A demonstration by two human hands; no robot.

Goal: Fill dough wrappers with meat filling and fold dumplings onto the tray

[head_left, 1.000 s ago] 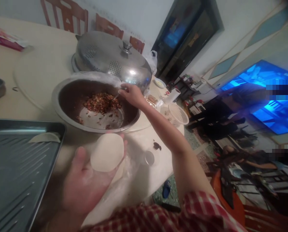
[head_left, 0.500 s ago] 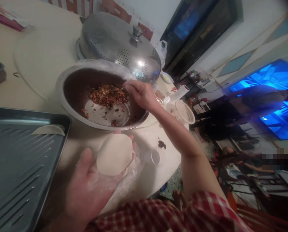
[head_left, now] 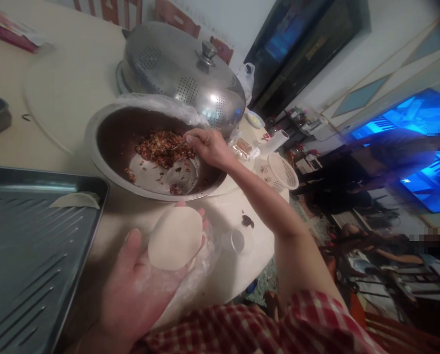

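**Steel bowl [head_left: 94, 142] with filling; wrapper in hand**

Head view: left hand [head_left: 139, 290], palm up and spread flat, carries a round dough wrapper [head_left: 175, 238] on its fingers above the tabletop's near edge. Right hand [head_left: 207, 147] is closed on a thin metal utensil [head_left: 172, 146], its tip in the minced filling [head_left: 157, 147] inside the bowl. Folded dumpling [head_left: 76, 200] lies in the tray's [head_left: 28, 265] far corner.

Wide round steel bowl [head_left: 105, 142] at the middle of the pale round tabletop [head_left: 65, 83], tray to its left.
A heap of chopped reddish filling [head_left: 164, 147] lies in the bowl; the right hand [head_left: 208, 147] reaches in from the right, pinching a thin metal utensil [head_left: 172, 146] whose tip sits in the heap. Just behind the bowl stands a perforated domed steel lid [head_left: 183, 73]. Before the bowl, the flat left hand [head_left: 139, 290] carries a round white dough wrapper [head_left: 175, 238]. The dark ribbed metal tray [head_left: 31, 265] holds a folded pale dumpling [head_left: 76, 200] at its far edge.
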